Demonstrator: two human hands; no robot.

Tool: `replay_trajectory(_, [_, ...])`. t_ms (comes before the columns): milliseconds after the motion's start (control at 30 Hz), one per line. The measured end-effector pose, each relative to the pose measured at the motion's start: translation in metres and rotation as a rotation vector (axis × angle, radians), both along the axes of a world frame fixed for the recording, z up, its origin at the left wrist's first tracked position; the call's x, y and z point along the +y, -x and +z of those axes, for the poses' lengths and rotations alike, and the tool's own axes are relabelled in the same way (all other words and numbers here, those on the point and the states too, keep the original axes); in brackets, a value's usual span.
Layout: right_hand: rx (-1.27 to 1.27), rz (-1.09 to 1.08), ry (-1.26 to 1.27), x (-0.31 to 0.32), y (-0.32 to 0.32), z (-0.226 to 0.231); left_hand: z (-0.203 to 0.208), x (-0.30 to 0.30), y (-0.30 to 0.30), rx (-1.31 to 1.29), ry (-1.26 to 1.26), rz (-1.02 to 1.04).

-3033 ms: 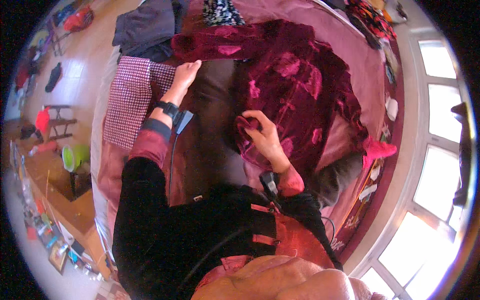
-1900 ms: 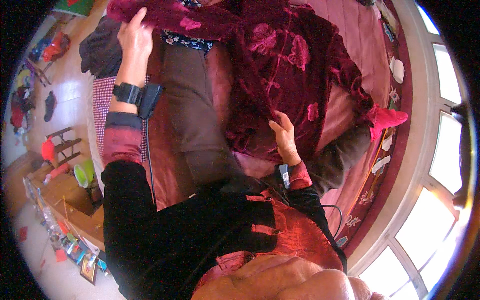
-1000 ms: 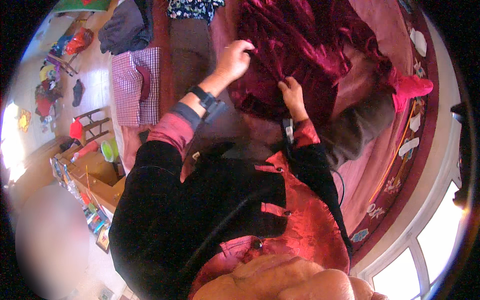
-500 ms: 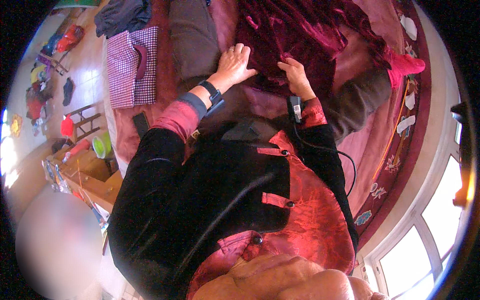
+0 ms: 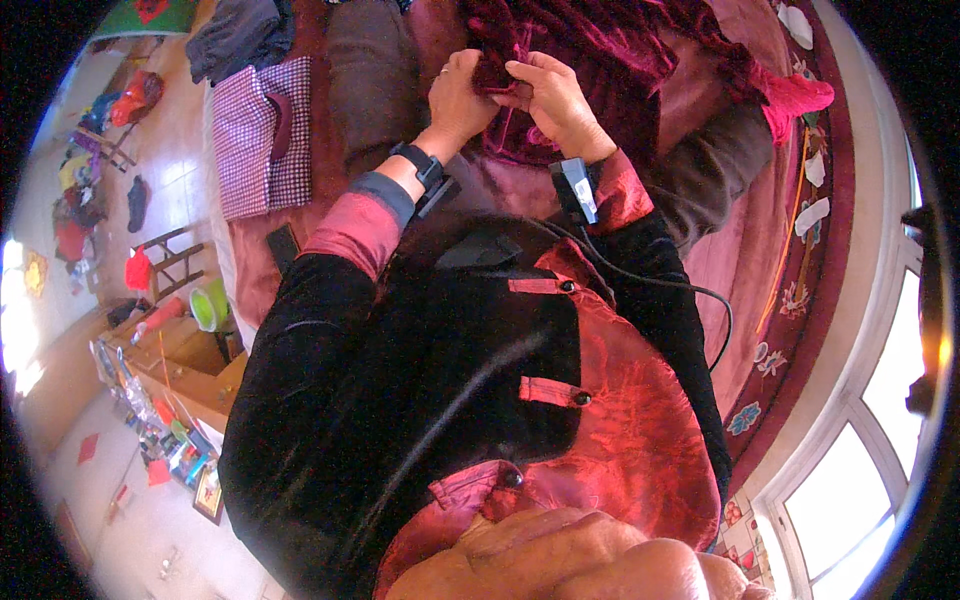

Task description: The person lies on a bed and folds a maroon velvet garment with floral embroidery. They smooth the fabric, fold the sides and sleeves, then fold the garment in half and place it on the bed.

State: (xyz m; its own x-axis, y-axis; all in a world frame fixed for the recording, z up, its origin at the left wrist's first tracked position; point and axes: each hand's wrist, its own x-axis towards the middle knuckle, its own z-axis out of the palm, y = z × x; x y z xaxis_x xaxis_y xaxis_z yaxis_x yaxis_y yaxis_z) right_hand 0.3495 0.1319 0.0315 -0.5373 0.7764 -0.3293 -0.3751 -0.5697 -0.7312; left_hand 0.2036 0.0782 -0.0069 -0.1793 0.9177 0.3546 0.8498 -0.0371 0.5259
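Observation:
A shiny burgundy velvet garment [image 5: 600, 85] lies bunched on the bed between my legs. My left hand [image 5: 462, 98] grips a gathered dark fold of it, its fingers curled in and partly hidden. My right hand [image 5: 560, 105] pinches the same part from the other side, thumb and fingers closed on the cloth. The two hands almost meet at the fold. A black band with a small device [image 5: 428, 178] circles my left wrist, and a boxy device with a cable [image 5: 573, 190] sits on my right wrist.
A folded checked garment [image 5: 240, 140] lies on the bed at left, below a dark bundled garment [image 5: 240, 40]. Nearer me is a black phone [image 5: 283, 245]. My trousered legs [image 5: 370, 85] spread around the velvet. Left of the bed are a drawer cabinet [image 5: 205, 385] and a green tub [image 5: 208, 305].
Both hands have moved up and closer together. My left hand, spread over the cloth before, is now closed on it, and they hold a lifted fold between them.

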Motion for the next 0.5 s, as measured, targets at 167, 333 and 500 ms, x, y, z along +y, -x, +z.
replay_trajectory(167, [-0.256, -0.002, -0.033, -0.003, -0.018, -0.013, -0.001, -0.012, 0.029, 0.355, 0.349, -0.014])
replay_trajectory(333, [-0.392, 0.027, 0.089, -0.023, -0.046, -0.054, -0.011, -0.021, 0.028, 0.489, 0.513, -0.171])
replay_trajectory(500, [-0.257, -0.062, 0.194, -0.022, -0.046, -0.051, -0.014, -0.016, 0.022, 0.308, 0.557, -0.139])
